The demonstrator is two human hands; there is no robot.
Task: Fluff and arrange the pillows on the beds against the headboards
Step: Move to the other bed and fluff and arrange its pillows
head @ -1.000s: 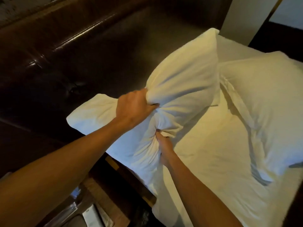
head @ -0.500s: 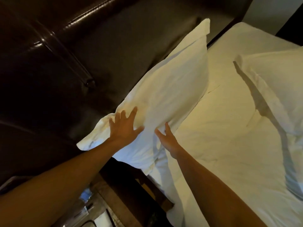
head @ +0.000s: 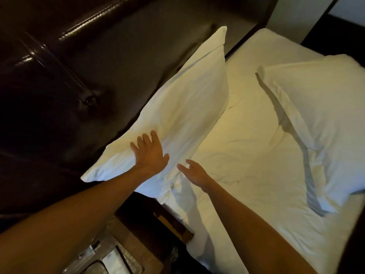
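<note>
A white pillow (head: pixel 183 107) leans against the dark padded headboard (head: pixel 83 62) at the left side of the bed. My left hand (head: pixel 149 153) lies flat on its lower part, fingers spread. My right hand (head: pixel 194 172) hovers open just beside the pillow's lower edge, over the white sheet (head: pixel 243 155). A second white pillow (head: pixel 324 123) lies flat on the bed at the right, away from the headboard.
A dark wooden bedside table (head: pixel 154 218) stands below the pillow at the bed's left edge. Glossy packets or papers (head: pixel 110 260) lie at the bottom left. A pale wall (head: pixel 296 14) rises at the top right.
One second ago both hands gripped the bunched pillow. They let go and it now rests flat against the headboard. My left hand presses on it and my right hand has drawn slightly off it.
</note>
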